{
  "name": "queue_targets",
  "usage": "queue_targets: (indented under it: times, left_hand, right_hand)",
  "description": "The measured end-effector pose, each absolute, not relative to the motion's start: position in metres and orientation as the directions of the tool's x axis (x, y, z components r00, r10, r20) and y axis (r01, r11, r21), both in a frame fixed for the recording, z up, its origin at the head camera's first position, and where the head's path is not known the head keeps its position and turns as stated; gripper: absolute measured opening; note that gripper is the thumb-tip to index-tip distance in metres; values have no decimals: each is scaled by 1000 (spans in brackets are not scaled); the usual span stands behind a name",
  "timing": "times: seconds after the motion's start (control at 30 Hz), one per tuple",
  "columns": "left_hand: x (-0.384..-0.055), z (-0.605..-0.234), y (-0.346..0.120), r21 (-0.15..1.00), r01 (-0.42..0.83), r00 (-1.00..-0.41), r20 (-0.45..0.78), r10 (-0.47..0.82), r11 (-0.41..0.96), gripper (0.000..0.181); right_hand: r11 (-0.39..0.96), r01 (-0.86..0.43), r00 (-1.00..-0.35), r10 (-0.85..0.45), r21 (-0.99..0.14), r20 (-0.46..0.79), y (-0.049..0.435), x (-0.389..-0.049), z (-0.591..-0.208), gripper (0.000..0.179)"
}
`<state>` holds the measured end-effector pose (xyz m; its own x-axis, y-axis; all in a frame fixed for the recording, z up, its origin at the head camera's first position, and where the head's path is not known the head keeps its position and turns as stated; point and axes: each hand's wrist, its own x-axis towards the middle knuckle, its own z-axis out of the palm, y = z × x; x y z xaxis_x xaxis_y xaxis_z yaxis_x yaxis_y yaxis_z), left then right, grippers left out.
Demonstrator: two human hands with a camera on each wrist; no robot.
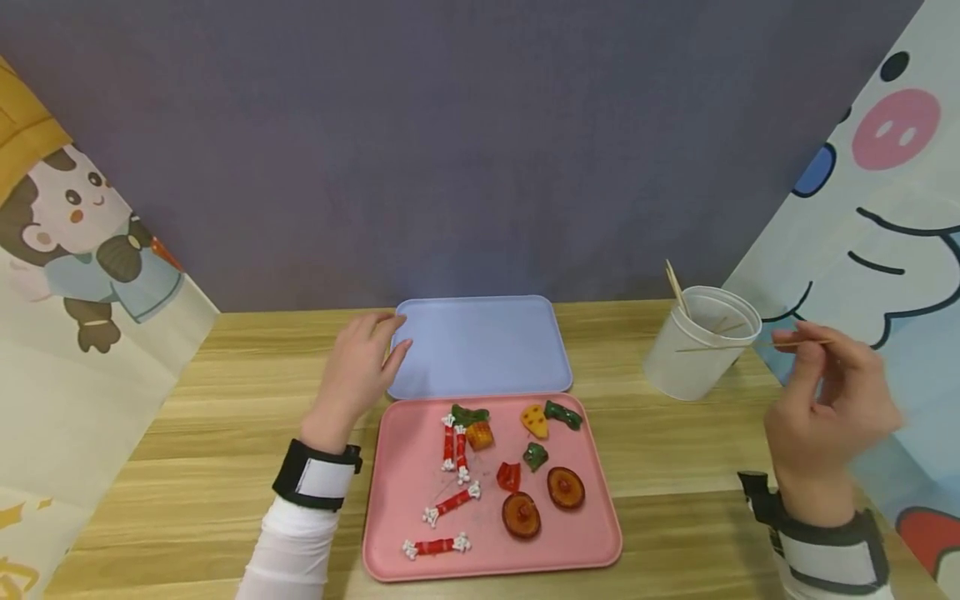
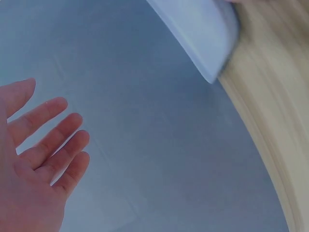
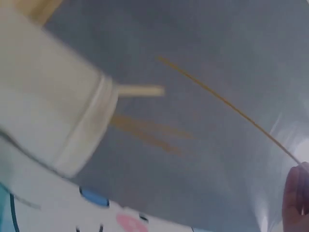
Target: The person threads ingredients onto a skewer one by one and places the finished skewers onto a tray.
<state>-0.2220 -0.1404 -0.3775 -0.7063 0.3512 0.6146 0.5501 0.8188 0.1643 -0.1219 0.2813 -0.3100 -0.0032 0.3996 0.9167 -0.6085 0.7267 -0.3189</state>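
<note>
My right hand [image 1: 834, 400] pinches a thin wooden skewer [image 3: 227, 102] near one end. In the head view the skewer points left, across the front of a white bucket [image 1: 678, 371] that has several wooden sticks [image 1: 677, 287] in it. Fingers spread, my left hand [image 1: 354, 367] hovers by the left edge of a light blue tray [image 1: 480, 346] and holds nothing. In front of that lies a pink tray [image 1: 555, 550] bearing small toy foods: red-and-white sticks [image 1: 453, 502], brown mushroom-like discs [image 1: 521, 515], a yellow wedge [image 1: 535, 421], a corn piece [image 1: 480, 434], a red piece [image 1: 508, 476] and green pieces [image 1: 536, 455].
Both trays and the bucket stand on a wood-grain table [image 1: 202, 467]. A grey panel [image 1: 480, 150] rises behind it. Cartoon-printed walls [image 1: 97, 242] close in the left and right sides, the right one near the bucket and my right hand.
</note>
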Motion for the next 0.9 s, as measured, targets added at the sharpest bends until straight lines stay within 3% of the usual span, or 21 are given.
queue_targets:
  times: [0.57,0.67,0.9]
  left_hand:
    - [-215,-363,-77,172,648,-649,634,420,742,38]
    - [-208,-363,-62,201,689,-643,614,459,696,38]
    - [-195,-367,-31,246,760,-614,576,540,602,37]
  right_hand:
    - [530,-685,-431,257,-499,865,245,-152,-343,14]
    - [497,-689,-485,226,-528,845,234,-156,-348,15]
    - [271,-754,-582,148,-599,799,203,-167,-358,14]
